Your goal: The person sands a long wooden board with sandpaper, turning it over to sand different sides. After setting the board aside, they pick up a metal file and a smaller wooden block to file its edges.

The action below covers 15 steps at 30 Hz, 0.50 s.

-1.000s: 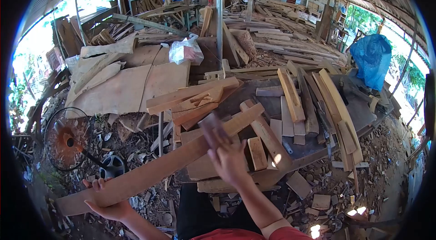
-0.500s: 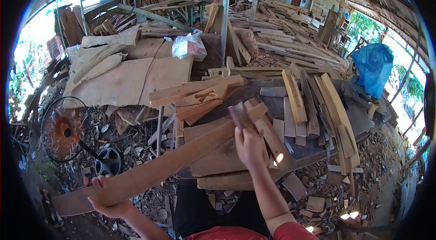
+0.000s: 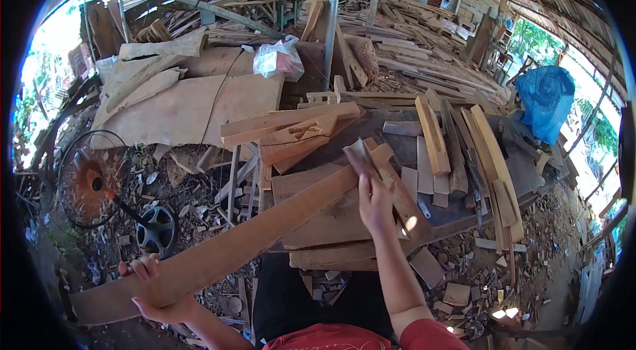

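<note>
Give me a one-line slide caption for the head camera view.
Left hand grips long plank; right hand holds small wood block above cluttered workbench.

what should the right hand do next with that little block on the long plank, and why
Probably draw the small block down along the long plank toward the body. The right hand presses it near the plank's far end, the left hand steadies the near end, and most of the face between them lies bare.
</note>
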### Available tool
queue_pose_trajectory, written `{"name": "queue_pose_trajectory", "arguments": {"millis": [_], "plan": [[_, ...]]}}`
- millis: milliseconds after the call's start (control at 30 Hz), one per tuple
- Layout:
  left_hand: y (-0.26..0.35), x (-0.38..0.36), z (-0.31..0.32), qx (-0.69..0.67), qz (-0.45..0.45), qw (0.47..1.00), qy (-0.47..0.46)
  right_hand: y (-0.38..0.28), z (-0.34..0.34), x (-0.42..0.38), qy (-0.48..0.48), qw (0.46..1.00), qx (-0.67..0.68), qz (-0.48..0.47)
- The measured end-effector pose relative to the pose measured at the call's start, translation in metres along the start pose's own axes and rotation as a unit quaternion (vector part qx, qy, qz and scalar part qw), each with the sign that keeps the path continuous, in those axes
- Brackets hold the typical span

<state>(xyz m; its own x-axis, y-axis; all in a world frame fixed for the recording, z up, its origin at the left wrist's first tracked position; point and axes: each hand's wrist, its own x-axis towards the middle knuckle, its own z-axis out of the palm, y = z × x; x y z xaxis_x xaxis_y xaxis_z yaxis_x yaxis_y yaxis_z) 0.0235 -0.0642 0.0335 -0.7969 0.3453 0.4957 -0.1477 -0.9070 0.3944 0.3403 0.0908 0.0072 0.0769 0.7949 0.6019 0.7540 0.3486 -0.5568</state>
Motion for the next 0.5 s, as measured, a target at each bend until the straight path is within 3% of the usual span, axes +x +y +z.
{"name": "queue_pose_trajectory", "arguments": {"millis": [67,133,200,267,300,367,433,500], "plan": [[0.000,-0.004,-0.004,-0.032,0.000,0.999,-0.043,0.007,0.001,0.000,0.041,0.999,-0.008,0.003],[-0.001,-0.004,-0.006,-0.039,-0.001,0.998,-0.049,-0.037,-0.015,-0.005,-0.157,0.975,-0.085,0.132],[-0.002,-0.003,-0.008,-0.044,-0.002,0.997,-0.057,-0.082,-0.018,-0.028,-0.155,0.985,0.075,-0.032],[-0.003,0.000,-0.007,-0.044,-0.004,0.997,-0.066,-0.111,-0.013,-0.062,-0.122,0.967,0.073,-0.213],[-0.004,0.000,-0.005,-0.042,-0.005,0.997,-0.069,-0.110,-0.011,-0.063,-0.120,0.967,0.076,-0.210],[-0.005,0.001,0.000,-0.015,0.004,0.999,-0.032,-0.105,-0.010,-0.064,-0.212,0.950,0.118,-0.198],[-0.010,0.004,-0.002,-0.009,-0.003,0.999,-0.035,-0.074,-0.002,-0.042,-0.151,0.977,0.083,-0.129],[-0.017,0.006,-0.006,-0.007,-0.009,0.999,-0.033,-0.035,0.005,-0.015,-0.087,0.996,0.011,0.025]]}}
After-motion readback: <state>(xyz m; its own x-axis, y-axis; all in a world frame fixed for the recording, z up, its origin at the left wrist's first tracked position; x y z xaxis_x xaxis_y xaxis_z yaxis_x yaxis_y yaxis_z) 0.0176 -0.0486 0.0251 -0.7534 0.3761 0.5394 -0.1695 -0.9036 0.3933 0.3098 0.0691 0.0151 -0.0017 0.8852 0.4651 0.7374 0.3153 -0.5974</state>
